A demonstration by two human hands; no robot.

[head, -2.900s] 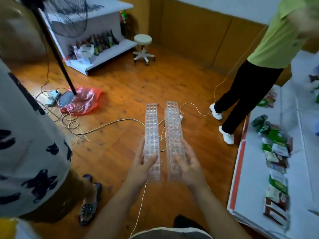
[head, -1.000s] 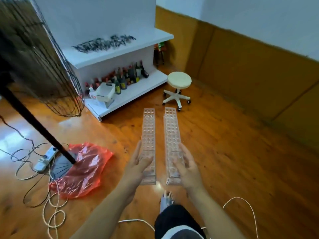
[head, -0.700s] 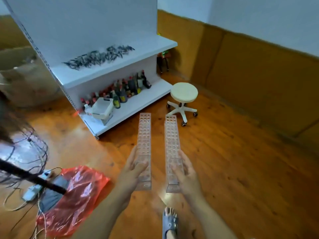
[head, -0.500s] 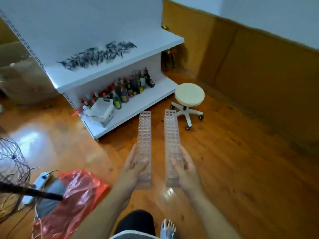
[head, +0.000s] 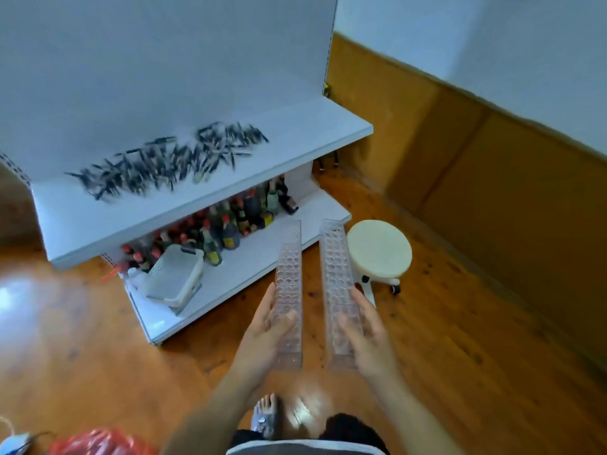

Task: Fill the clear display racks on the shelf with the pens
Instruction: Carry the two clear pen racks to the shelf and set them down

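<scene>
Head cam, the only view you've got. Your left hand [head: 266, 333] is wrapped round the near end of the left rack [head: 289, 267], thumb on top. Your right hand [head: 368, 330] grips the right rack [head: 335, 264] the same way. Both racks sit side by side at lower centre of the frame, held out in the air and not on the shelf [head: 295, 126] yet.

The pens [head: 164, 162] lie in a loose dark scatter on that upper shelf, upper left of the frame. They're blurry, so I can't tell which way they point.

I'd say the job right now is getting the racks up there. Land them flat, holes up, on the white strip in front of the pens, one at a time so neither slips. Mind the stool [head: 377, 247] just right of the racks as you step in.
</scene>
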